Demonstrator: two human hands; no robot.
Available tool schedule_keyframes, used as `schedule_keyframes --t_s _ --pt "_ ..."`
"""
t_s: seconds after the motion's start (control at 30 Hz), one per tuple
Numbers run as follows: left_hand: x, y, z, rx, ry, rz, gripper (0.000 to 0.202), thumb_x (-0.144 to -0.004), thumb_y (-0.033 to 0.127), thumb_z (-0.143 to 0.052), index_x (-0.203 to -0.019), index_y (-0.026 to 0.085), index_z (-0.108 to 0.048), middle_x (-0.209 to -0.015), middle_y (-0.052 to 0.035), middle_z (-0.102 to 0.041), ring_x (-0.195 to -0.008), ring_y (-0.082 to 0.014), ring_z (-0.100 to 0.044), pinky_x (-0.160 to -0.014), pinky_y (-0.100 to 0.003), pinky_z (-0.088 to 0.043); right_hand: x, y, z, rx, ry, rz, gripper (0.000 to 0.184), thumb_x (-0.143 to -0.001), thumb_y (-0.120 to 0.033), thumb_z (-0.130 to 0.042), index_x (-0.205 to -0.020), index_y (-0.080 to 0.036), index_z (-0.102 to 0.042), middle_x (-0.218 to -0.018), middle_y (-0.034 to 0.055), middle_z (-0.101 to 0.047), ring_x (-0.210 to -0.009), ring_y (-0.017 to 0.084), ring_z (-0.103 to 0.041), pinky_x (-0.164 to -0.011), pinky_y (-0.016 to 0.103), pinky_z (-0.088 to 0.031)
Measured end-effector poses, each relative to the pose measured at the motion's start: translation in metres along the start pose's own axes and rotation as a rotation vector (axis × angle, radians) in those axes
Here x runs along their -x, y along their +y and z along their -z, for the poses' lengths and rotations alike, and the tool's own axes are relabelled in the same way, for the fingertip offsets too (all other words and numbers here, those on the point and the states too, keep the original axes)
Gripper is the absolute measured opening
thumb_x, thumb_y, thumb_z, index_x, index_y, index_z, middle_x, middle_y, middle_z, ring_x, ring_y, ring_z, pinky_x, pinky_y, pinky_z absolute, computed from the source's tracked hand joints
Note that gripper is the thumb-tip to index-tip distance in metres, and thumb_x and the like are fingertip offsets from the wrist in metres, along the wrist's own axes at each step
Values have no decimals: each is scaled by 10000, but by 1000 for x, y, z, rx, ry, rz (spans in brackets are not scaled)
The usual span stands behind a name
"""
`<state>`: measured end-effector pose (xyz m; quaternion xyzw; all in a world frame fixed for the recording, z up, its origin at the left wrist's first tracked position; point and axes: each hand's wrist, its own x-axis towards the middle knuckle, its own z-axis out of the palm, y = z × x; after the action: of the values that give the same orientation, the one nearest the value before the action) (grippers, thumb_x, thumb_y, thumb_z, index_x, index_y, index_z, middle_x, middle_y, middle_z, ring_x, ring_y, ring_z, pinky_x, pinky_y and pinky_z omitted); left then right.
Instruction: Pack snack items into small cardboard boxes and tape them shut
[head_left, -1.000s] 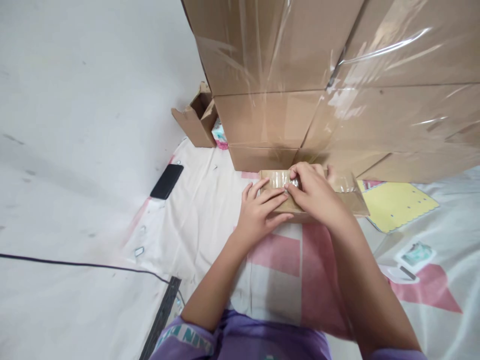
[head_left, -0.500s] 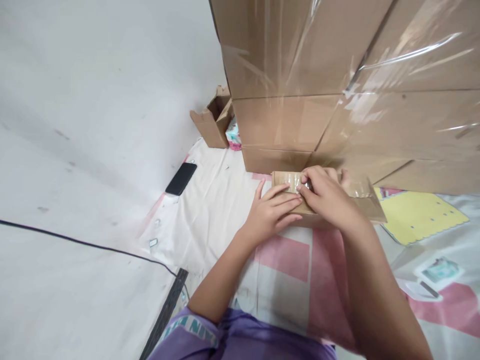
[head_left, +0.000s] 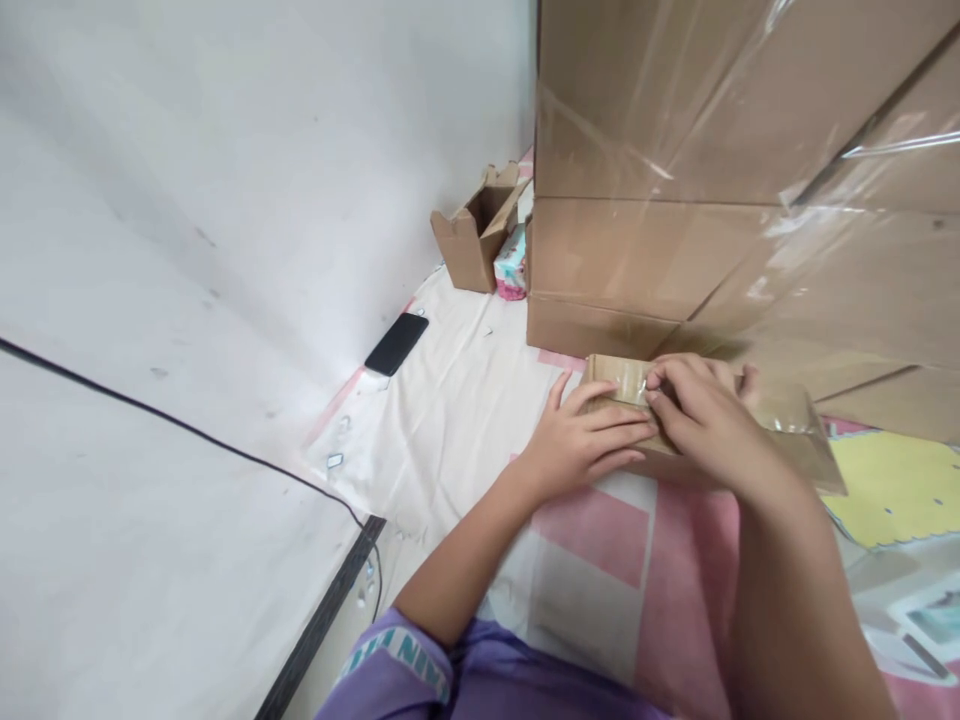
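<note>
A small flat cardboard box (head_left: 806, 450) with glossy clear tape on top lies on the patterned sheet (head_left: 465, 420) in front of me. My left hand (head_left: 581, 440) lies flat on the box's left end, fingers stretched out and pressing down. My right hand (head_left: 709, 420) rests on the middle of the box, its fingers curled together in a pinch at the tape near the left fingertips. What the pinch holds is too small to make out.
A tall stack of large cardboard boxes (head_left: 735, 180) wrapped in clear film stands right behind the small box. An open small carton (head_left: 472, 235) and a colourful packet (head_left: 511, 272) sit at its left corner. A black phone (head_left: 396, 343) lies by the white wall. A black cable (head_left: 187, 428) runs along the wall.
The view has swung left, so everything sits further right in frame. Both hands stay on the small box; the right fingers have shifted slightly along the tape.
</note>
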<state>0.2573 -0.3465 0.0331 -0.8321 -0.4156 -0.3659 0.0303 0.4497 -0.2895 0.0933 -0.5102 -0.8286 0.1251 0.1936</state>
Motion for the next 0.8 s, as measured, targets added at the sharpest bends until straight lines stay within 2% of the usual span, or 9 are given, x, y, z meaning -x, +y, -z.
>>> schedule_keyframes --t_s 0.1,0.17,0.23,0.3,0.4,0.47,0.57,0.7,0.8 --pt "13 -12 8 8 -17 36 336 -1007 485 -586 -1301 382 -713 -1310 18 -732 -1396 -248 -497 -1308 -492 -126 -1 3 -1 -5 25 15 184 -959 -356 -392 -919 -260 -544 -1154 93 -673 -1161 379 -527 -1091 726 -229" --pt "26 -32 15 28 10 102 367 -973 511 -619 -1281 341 -723 -1327 -34 -717 -1363 -257 -516 -1260 -486 -248 -1 4 -1 -20 34 17 186 -960 -356 -404 -910 -256 -552 -1160 96 -682 -1157 379 -530 -1093 742 -203" --pt "39 -62 21 30 21 220 318 -987 479 -595 -1188 286 -747 -1293 -80 -718 -1286 -247 -571 -1172 -466 -358 -2 3 -1 -41 36 13 184 -961 -358 -415 -901 -253 -554 -1147 99 -687 -1154 376 -528 -1098 753 -173" --pt "45 -101 26 -12 -2 409 270 -1024 398 -528 -1094 253 -745 -1217 -84 -732 -1190 -221 -628 -1103 -437 -400 -1 2 0 -62 34 4 178 -963 -359 -421 -901 -256 -552 -1133 96 -688 -1159 373 -524 -1112 757 -141" --pt "38 -164 28 -183 -63 797 295 -976 350 -595 -1235 244 -690 -1281 -84 -686 -1239 -236 -607 -1080 -397 -412 0 -1 1 -70 24 -11 166 -965 -353 -425 -908 -262 -551 -1142 89 -689 -1177 371 -524 -1131 756 -126" --pt "28 -200 28 -254 -47 931 430 -948 324 -617 -1354 182 -621 -1365 -148 -620 -1302 -285 -560 -1086 -415 -416 0 -3 2 -71 18 -25 158 -963 -347 -426 -906 -262 -547 -1154 83 -691 -1190 371 -524 -1139 759 -123" --pt "16 -242 29 -307 -7 1054 543 -951 305 -593 -1449 99 -527 -1455 -233 -521 -1365 -349 -495 -1098 -456 -412 1 -5 3 -73 22 -32 147 -958 -336 -426 -899 -260 -537 -1164 74 -694 -1203 369 -527 -1148 764 -110" --pt "8 -280 36 -303 -40 1167 474 -976 243 -525 -1434 122 -542 -1453 -226 -537 -1263 -334 -582 -1030 -458 -466 1 -7 4 -88 27 -21 136 -965 -316 -423 -900 -257 -527 -1151 87 -690 -1187 363 -533 -1153 758 -107" --pt "3 -297 41 -298 -67 1189 410 -952 241 -579 -1347 134 -605 -1404 -228 -579 -1221 -341 -607 -1004 -482 -478 1 -8 4 -95 17 -26 115 -969 -298 -422 -907 -256 -510 -1129 81 -683 -1188 353 -527 -1158 755 -95"
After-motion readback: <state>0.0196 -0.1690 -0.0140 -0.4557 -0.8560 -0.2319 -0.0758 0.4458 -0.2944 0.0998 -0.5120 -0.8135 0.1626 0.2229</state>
